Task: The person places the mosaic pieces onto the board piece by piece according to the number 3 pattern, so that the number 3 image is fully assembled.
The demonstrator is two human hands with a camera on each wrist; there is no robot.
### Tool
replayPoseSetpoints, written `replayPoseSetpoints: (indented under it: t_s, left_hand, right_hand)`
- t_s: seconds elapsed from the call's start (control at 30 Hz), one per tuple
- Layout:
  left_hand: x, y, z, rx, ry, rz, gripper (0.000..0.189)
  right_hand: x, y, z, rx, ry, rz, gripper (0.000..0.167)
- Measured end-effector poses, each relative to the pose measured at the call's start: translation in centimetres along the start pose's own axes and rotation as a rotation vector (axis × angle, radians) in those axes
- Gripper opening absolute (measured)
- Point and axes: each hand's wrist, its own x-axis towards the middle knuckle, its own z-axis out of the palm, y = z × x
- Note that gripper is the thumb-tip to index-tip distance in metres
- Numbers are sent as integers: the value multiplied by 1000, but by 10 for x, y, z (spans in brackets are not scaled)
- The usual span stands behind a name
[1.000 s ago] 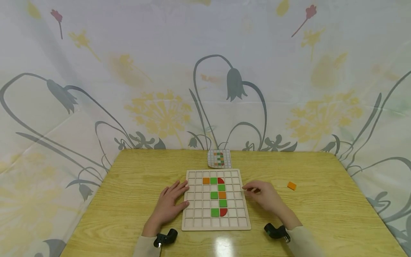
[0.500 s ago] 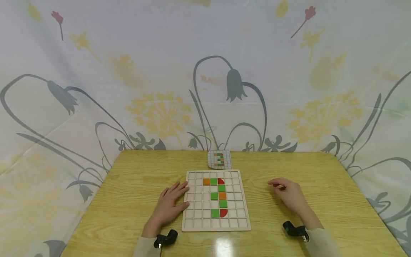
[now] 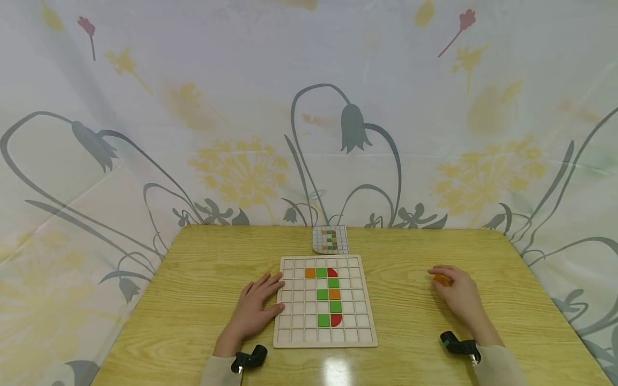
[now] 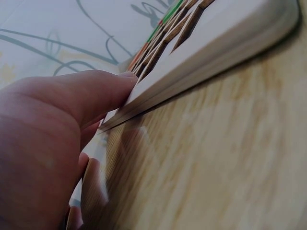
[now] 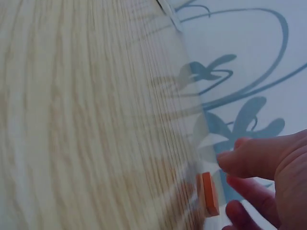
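My left hand (image 3: 253,308) rests at the left edge of a light wooden grid board (image 3: 289,338), fingers spread and fairly straight. In the left wrist view, the thumb (image 4: 103,91) touches the board's rim. Flat square tiles in green (image 3: 322,294) and orange (image 3: 334,294), plus rounded red ones (image 3: 336,320), sit in the board's cells. To the right, my right hand (image 3: 458,295) hovers over a loose orange tile (image 5: 210,194) lying on the table. Thumb and fingers are around it but apart from it in the right wrist view, partly hiding it from the head view.
Behind the board lies a small printed card (image 3: 330,239) with a coloured grid pattern, near the back of the wood-grain table (image 3: 217,246). A flower-patterned cloth (image 3: 241,107) hangs behind the table and along its sides.
My right hand has moved right, away from the board's right edge, to the loose orange tile. The left hand and the tiles on the board have stayed in place.
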Motion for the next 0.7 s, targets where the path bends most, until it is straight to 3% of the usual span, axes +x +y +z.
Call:
replayPoseSetpoints:
  t_s: [0.37,0.7]
  left_hand:
    - [1,0,0,10,-3,0,56]
    - [0,0,1,6,0,2,56]
  right_hand:
    - [3,10,-8,37,-100,139,32]
    - [5,12,-5,14,-64,145,26]
